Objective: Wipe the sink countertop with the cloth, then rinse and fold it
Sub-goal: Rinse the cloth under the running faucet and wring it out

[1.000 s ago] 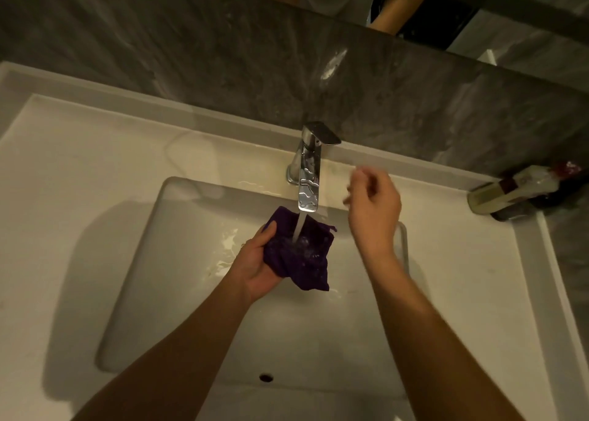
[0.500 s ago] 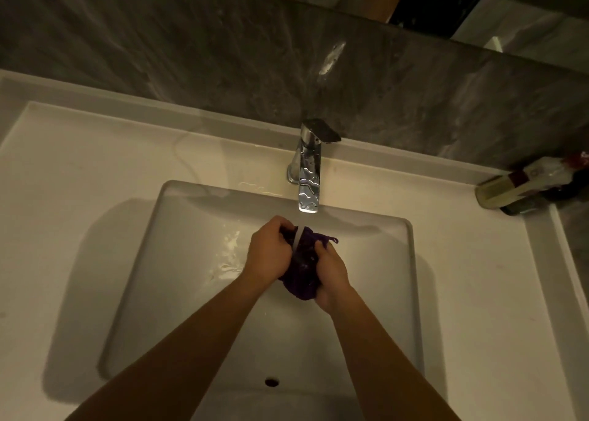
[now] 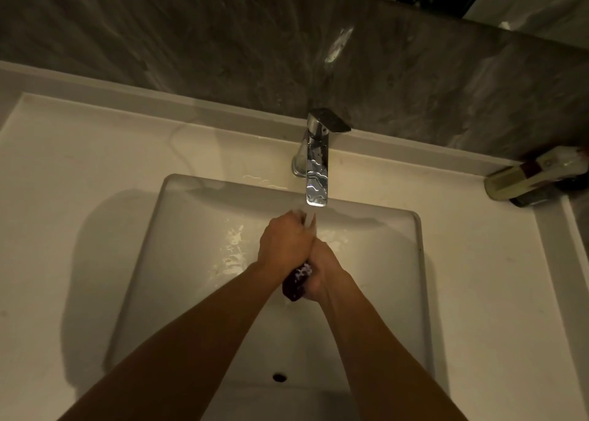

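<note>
I have both hands pressed together around the purple cloth (image 3: pixel 296 282), my left hand (image 3: pixel 285 243) clenched over it and my right hand (image 3: pixel 322 267) closed against it from the other side. A dark wad pokes out below my palms. Water from the faucet (image 3: pixel 316 178) just above lands on my knuckles, over the sink basin (image 3: pixel 178 261).

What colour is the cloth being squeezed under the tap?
Dark purple; the cloth shows best in the head view, bunched between both hands.

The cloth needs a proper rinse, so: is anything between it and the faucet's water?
Yes. Both hands, left hand and right hand, enclose the purple cloth; the stream from the faucet lands on fingers first.
</note>
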Demonstrator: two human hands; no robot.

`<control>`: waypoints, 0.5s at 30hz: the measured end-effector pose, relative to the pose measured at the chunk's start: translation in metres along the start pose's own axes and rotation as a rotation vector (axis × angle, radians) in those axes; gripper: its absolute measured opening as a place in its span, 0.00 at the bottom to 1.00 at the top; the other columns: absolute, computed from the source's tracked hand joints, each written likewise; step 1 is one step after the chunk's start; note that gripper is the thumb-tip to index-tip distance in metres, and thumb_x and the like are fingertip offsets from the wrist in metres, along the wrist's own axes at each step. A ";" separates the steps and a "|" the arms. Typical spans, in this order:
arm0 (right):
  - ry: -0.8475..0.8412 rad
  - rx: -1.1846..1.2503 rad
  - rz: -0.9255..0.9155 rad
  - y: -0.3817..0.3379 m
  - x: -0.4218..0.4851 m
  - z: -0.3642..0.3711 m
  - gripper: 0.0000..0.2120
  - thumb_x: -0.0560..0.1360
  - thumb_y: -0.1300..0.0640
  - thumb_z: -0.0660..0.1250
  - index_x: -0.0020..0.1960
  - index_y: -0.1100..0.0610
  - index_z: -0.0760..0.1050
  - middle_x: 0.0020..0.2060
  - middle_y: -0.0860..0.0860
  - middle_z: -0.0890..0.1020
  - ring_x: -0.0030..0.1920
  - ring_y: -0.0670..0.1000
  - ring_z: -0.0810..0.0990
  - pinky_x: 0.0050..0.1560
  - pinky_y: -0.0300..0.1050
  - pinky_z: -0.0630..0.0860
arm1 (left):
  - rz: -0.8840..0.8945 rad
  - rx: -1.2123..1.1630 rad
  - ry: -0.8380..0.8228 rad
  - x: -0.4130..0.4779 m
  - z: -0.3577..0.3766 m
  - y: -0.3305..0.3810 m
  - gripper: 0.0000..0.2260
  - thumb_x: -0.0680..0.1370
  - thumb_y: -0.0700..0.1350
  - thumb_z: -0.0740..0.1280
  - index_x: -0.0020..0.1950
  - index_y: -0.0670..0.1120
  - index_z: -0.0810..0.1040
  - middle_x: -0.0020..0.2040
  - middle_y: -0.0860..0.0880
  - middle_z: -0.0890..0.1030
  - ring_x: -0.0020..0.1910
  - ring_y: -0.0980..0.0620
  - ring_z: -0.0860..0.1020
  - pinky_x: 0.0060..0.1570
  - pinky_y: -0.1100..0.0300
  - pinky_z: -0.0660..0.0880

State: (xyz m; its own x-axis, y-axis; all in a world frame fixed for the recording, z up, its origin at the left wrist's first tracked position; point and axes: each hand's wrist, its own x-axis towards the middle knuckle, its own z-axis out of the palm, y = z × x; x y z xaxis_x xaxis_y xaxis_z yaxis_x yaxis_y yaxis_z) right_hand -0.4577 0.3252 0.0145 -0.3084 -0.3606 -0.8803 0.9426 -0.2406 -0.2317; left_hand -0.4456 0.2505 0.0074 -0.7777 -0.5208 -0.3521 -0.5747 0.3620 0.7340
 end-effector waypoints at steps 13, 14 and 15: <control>0.248 -0.393 -0.506 -0.009 0.019 -0.050 0.07 0.84 0.60 0.64 0.59 0.54 0.78 0.58 0.59 0.84 0.57 0.62 0.84 0.57 0.70 0.81 | -0.386 -0.643 -0.160 -0.003 -0.005 -0.027 0.06 0.82 0.41 0.63 0.57 0.47 0.76 0.56 0.40 0.82 0.53 0.40 0.83 0.52 0.46 0.81; 0.251 -0.343 -0.445 -0.006 0.017 -0.046 0.07 0.84 0.56 0.63 0.58 0.55 0.79 0.58 0.61 0.85 0.56 0.62 0.85 0.59 0.68 0.81 | -0.330 -0.613 -0.141 -0.011 -0.002 -0.020 0.05 0.82 0.43 0.62 0.55 0.47 0.77 0.54 0.42 0.82 0.53 0.41 0.82 0.53 0.47 0.80; 0.236 -0.274 -0.357 -0.005 0.018 -0.043 0.12 0.85 0.51 0.62 0.57 0.56 0.81 0.56 0.61 0.85 0.56 0.62 0.85 0.61 0.65 0.80 | -0.270 -0.560 -0.126 -0.021 0.002 -0.011 0.05 0.83 0.45 0.62 0.54 0.46 0.76 0.53 0.44 0.82 0.52 0.44 0.81 0.54 0.48 0.79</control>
State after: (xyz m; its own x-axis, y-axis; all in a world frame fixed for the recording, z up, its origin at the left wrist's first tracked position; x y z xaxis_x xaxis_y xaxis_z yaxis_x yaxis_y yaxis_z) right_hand -0.4622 0.3582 -0.0180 -0.6097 -0.0778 -0.7888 0.7926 -0.0550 -0.6072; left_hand -0.4235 0.2591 0.0048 -0.6676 -0.4295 -0.6082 -0.5611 -0.2467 0.7901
